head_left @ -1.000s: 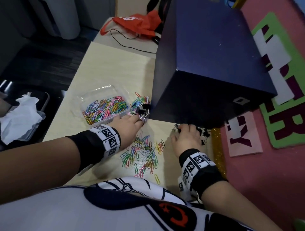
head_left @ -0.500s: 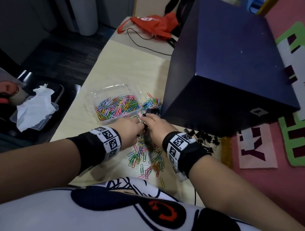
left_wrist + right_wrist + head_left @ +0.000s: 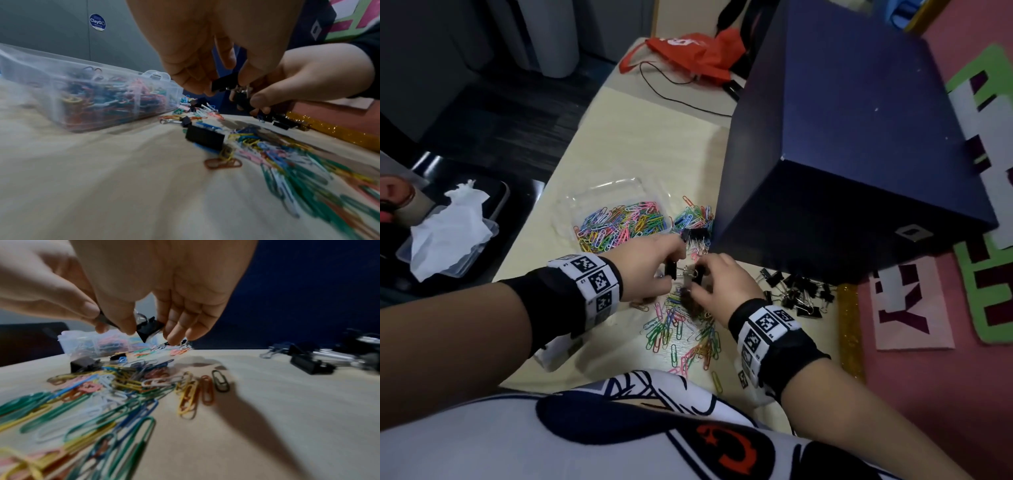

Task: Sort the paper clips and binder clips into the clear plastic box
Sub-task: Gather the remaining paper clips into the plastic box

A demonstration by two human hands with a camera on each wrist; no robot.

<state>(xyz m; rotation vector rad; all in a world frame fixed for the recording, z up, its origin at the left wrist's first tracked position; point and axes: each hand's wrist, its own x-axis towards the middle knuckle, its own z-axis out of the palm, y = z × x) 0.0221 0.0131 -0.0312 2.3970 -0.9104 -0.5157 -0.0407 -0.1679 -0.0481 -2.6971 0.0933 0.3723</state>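
Over the loose paper clips (image 3: pixel 681 329), my two hands meet. My left hand (image 3: pixel 667 270) pinches a black binder clip (image 3: pixel 223 83) between thumb and fingers. My right hand (image 3: pixel 697 284) pinches a second black binder clip (image 3: pixel 149 330). The two clips' silver wire handles touch between the hands; I cannot tell whether they are hooked together. The clear plastic box (image 3: pixel 602 186), holding many coloured paper clips, sits just beyond my left hand. Another binder clip (image 3: pixel 205 138) lies on the table below the hands.
A pile of black binder clips (image 3: pixel 798 291) lies right of my right hand. More paper and binder clips (image 3: pixel 695 222) lie between the clear box and a big dark blue box (image 3: pixel 842 154). A gold glitter strip (image 3: pixel 849 329) edges the table's right side.
My right hand has moved left from the binder clip pile by the blue box to meet my left hand. Both hands now hold binder clips just above the loose paper clips.
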